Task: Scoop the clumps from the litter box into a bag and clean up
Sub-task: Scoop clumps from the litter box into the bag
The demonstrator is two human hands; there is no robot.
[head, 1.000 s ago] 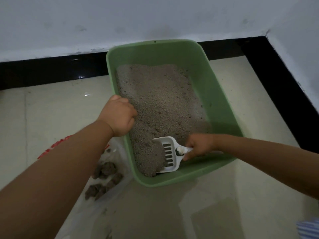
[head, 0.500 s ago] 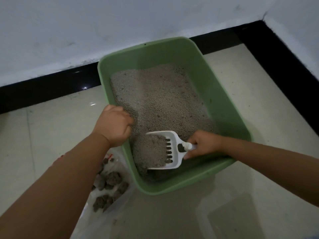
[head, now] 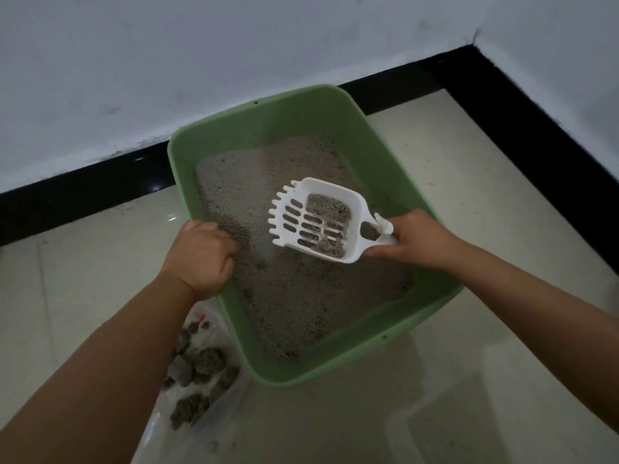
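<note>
My right hand (head: 415, 241) grips the handle of the white scoop (head: 321, 221), fingers curled round it, and holds the scoop in the air above the litter (head: 288, 289), tilted with its toothed edge toward the left. A small heap of grey litter sits in the back of the scoop, against the slots. My left hand (head: 201, 256) is clamped on the left rim of the green litter box (head: 368, 354), fingers curled over the edge and into the box, their tips touching the litter, as far as I can tell in this dim light. The box sits on the pale tiled floor (head: 469, 195), close to the black skirting and white wall (head: 201, 61). A clear plastic bag (head: 214, 406) lies on the floor just beside the box's near left corner, under my left forearm, with dark grey clumps (head: 201, 366) lying on it.
</note>
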